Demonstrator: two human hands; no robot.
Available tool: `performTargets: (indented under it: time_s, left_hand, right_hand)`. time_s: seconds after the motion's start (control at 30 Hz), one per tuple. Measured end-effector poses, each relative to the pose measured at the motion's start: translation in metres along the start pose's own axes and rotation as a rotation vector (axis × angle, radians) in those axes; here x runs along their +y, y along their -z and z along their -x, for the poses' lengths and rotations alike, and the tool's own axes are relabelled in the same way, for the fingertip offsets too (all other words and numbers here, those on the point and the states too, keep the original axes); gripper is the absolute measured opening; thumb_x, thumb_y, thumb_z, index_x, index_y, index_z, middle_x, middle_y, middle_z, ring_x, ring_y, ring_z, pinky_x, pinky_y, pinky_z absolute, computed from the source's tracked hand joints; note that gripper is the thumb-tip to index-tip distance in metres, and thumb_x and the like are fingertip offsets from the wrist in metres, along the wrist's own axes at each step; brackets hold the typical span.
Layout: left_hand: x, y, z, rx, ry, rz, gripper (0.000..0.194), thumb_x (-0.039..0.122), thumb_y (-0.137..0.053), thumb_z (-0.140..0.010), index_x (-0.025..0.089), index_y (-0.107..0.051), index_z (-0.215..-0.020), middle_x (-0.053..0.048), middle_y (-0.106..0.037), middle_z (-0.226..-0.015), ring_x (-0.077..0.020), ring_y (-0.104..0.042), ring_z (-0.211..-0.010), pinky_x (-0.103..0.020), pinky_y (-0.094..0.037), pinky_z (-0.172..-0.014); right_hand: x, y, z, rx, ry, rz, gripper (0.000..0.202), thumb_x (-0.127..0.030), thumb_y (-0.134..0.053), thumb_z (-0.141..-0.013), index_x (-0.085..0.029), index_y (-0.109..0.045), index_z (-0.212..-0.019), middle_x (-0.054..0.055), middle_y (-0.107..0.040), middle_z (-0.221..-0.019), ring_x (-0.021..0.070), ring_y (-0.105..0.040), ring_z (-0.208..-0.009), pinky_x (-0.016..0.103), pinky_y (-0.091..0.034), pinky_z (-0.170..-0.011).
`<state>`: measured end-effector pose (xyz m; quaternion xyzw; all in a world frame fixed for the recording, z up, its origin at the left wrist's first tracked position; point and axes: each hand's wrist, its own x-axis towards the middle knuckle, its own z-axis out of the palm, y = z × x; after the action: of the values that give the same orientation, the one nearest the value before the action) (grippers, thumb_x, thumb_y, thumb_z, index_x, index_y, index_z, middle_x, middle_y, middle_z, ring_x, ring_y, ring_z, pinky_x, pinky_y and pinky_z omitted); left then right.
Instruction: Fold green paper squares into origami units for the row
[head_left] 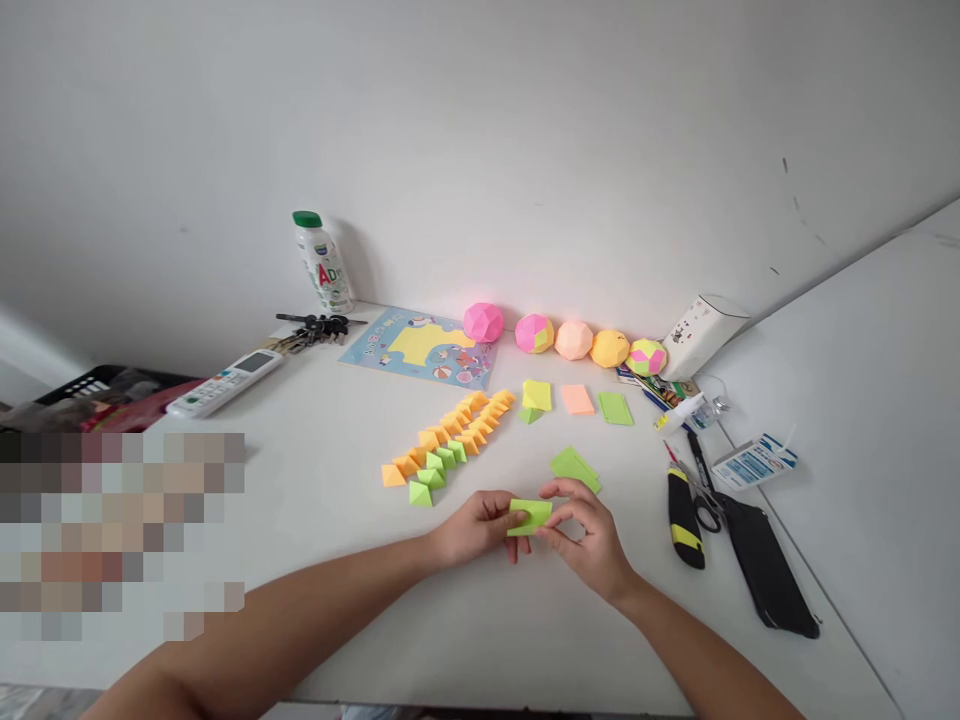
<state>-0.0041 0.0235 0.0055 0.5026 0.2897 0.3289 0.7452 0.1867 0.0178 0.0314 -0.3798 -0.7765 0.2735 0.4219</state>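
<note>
A folded green paper slip [529, 516] is held above the near part of the white table. My left hand [480, 528] pinches its left side, thumb lying on the paper. At its right edge, my right hand [586, 535] grips with thumb and fingers curled. Just behind my hands lie more green paper sheets [574, 466]. To the left, several folded orange paper pieces [457, 425] stand in two rows, with folded green paper pieces [431, 475] at the near end. Farther back are yellow sheets [537, 394], peach sheets [577, 399] and green sheets [616, 407].
Several paper balls [574, 340] line the wall beside a blue picture board [375, 345]. A bottle [324, 265], keys [319, 330] and a remote control [225, 383] are at left. On the right lie a utility knife [684, 515], scissors [706, 510] and a black pouch [769, 565].
</note>
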Motion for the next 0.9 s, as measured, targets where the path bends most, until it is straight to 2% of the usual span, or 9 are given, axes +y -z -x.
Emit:
performTargets:
  time_s: [0.17, 0.27, 0.33, 0.43, 0.5, 0.7, 0.9]
  left_hand:
    - [0.003, -0.001, 0.003, -0.048, 0.015, -0.015, 0.030, 0.040, -0.055, -0.081, 0.011, -0.063, -0.083, -0.005, -0.065, -0.065, -0.0151, -0.059, -0.058, -0.028, -0.047, -0.060]
    - [0.007, -0.001, 0.005, -0.079, 0.003, -0.012, 0.033, 0.039, -0.048, -0.086, 0.010, -0.063, -0.087, -0.007, -0.066, -0.070, -0.0163, -0.060, -0.063, -0.031, -0.047, -0.065]
    - [0.008, 0.000, 0.006, -0.098, -0.027, -0.023, 0.037, 0.041, -0.043, -0.088, 0.010, -0.063, -0.089, -0.009, -0.067, -0.077, -0.0164, -0.060, -0.066, -0.032, -0.047, -0.069]
    - [0.005, 0.000, 0.006, -0.114, -0.040, -0.060, 0.033, 0.042, -0.052, -0.083, 0.011, -0.062, -0.092, -0.009, -0.067, -0.082, -0.0159, -0.060, -0.068, -0.031, -0.047, -0.069]
    - [0.002, 0.000, 0.005, -0.097, -0.025, -0.086, 0.032, 0.041, -0.058, -0.080, 0.012, -0.062, -0.090, -0.008, -0.067, -0.081, -0.0151, -0.059, -0.067, -0.029, -0.047, -0.066]
    - [-0.004, -0.002, 0.002, -0.071, -0.014, -0.109, 0.034, 0.044, -0.055, -0.081, 0.012, -0.062, -0.085, -0.007, -0.067, -0.076, -0.0136, -0.059, -0.064, -0.028, -0.048, -0.064]
    - [-0.006, 0.001, 0.002, -0.072, -0.009, -0.123, 0.034, 0.044, -0.055, -0.081, 0.011, -0.062, -0.086, -0.007, -0.068, -0.079, -0.0138, -0.060, -0.065, -0.028, -0.048, -0.065]
  right_hand:
    - [0.006, -0.004, 0.005, -0.046, -0.277, -0.206, 0.017, -0.026, -0.067, -0.075, -0.018, -0.055, -0.066, 0.005, -0.060, -0.082, 0.0151, -0.061, -0.071, 0.025, -0.053, -0.060]
    - [0.010, -0.005, 0.006, -0.055, -0.364, -0.255, 0.019, -0.029, -0.066, -0.075, -0.017, -0.054, -0.067, 0.002, -0.059, -0.076, 0.0107, -0.056, -0.056, 0.023, -0.051, -0.052]
    - [0.011, -0.006, 0.007, -0.056, -0.381, -0.277, 0.019, -0.030, -0.066, -0.075, -0.017, -0.054, -0.069, 0.001, -0.059, -0.073, 0.0099, -0.054, -0.053, 0.023, -0.049, -0.050]
    - [0.010, -0.005, 0.007, -0.046, -0.370, -0.259, 0.018, -0.029, -0.066, -0.075, -0.017, -0.054, -0.070, 0.001, -0.060, -0.070, 0.0104, -0.054, -0.054, 0.023, -0.049, -0.051]
    - [0.008, -0.005, 0.007, -0.051, -0.370, -0.236, 0.016, -0.028, -0.066, -0.076, -0.017, -0.056, -0.070, 0.000, -0.059, -0.067, 0.0107, -0.054, -0.054, 0.023, -0.048, -0.051]
    - [0.007, -0.006, 0.008, -0.072, -0.414, -0.254, 0.015, -0.029, -0.065, -0.076, -0.016, -0.061, -0.083, 0.000, -0.059, -0.065, 0.0111, -0.053, -0.053, 0.023, -0.048, -0.049]
    - [0.009, -0.006, 0.008, -0.076, -0.443, -0.274, 0.014, -0.029, -0.065, -0.076, -0.016, -0.063, -0.081, 0.000, -0.059, -0.065, 0.0106, -0.053, -0.053, 0.022, -0.048, -0.049]
